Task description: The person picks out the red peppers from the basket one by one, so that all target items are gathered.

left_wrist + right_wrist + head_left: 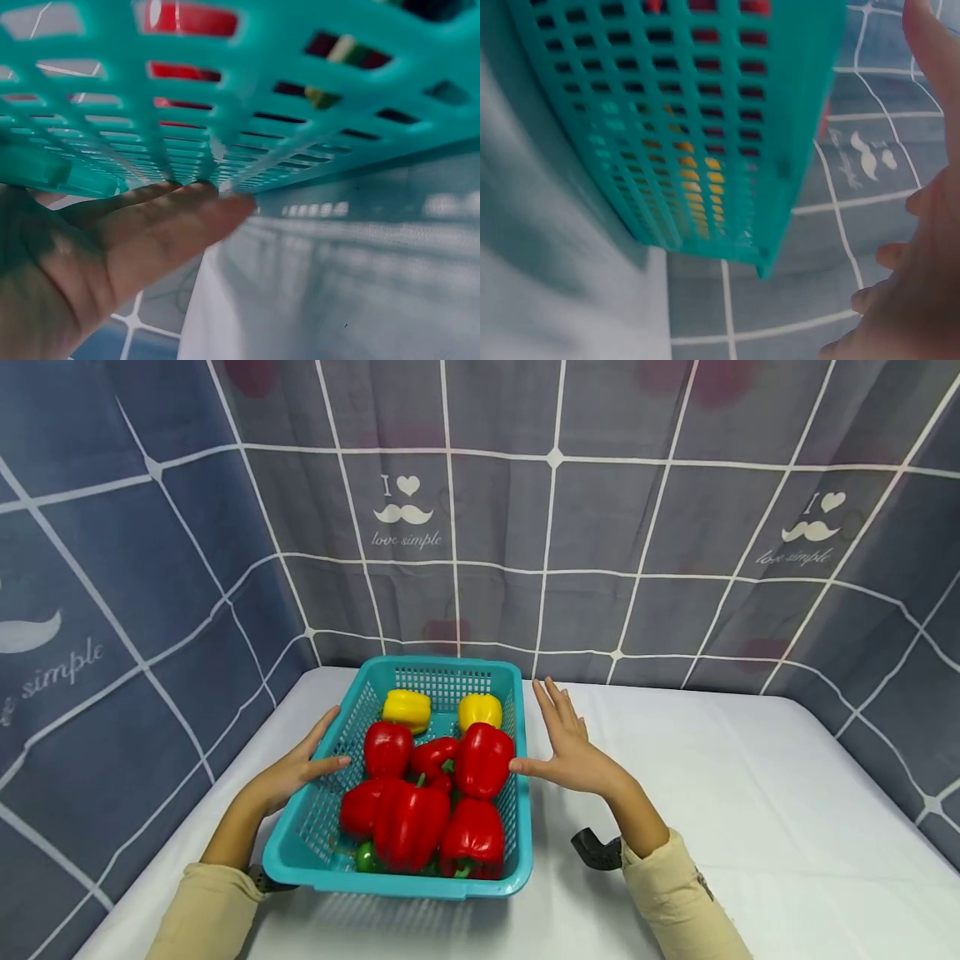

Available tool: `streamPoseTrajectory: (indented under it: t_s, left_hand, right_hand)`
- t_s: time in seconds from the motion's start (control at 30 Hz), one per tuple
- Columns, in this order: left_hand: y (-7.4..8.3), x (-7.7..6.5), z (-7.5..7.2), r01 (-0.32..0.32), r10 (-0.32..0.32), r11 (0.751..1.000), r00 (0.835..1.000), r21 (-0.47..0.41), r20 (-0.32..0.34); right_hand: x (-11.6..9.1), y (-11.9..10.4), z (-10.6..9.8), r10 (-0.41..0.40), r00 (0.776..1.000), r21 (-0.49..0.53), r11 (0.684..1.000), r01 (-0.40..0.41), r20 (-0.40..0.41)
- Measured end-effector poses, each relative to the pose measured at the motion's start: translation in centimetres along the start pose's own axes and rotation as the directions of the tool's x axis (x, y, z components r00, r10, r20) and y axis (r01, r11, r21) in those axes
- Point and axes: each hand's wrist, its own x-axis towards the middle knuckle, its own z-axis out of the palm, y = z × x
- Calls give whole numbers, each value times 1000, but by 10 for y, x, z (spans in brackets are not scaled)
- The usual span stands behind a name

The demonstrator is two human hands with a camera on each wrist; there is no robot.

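Observation:
A turquoise plastic basket (397, 883) with latticed walls stands on the white-covered table. Inside are several red bell peppers (411, 827), two yellow bell peppers (407, 710) at the far end and something green (367, 858) at the near end, mostly hidden. At the basket's left side is my left hand (288, 777), thumb over the rim and fingers straight along the outer wall. In the left wrist view those fingers lie close to the lattice; contact is unclear. My right hand (573, 760) is spread beside the right rim, its thumb by the edge; the right wrist view shows a gap.
The white tabletop (750, 793) extends to the right of the basket. A grey-blue checked curtain (495, 510) with white lines hangs behind and on both sides. A black wrist-worn piece (597, 850) sticks out at my right wrist.

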Motion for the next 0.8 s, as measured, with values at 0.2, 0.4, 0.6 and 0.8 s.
streamPoseTrajectory:
  t_s: [0.2,0.4,0.6,0.8]
  left_hand:
    - [-4,-8,1,19,-19,1000,1000,-14,19]
    - [-3,-2,-1,-8,8,1000,1000,-23,11]
    - [-3,2,1,-13,13,1000,1000,-8,12]
    - [0,-2,-1,-25,25,999,1000,29,-5]
  right_hand:
    - [-6,-9,19,-62,997,52,997,60,49]
    - [-2,-13,27,-74,995,90,994,67,71]
    - [-2,-11,32,-89,993,110,991,80,81]
    - [2,-13,34,-97,990,107,991,86,100]
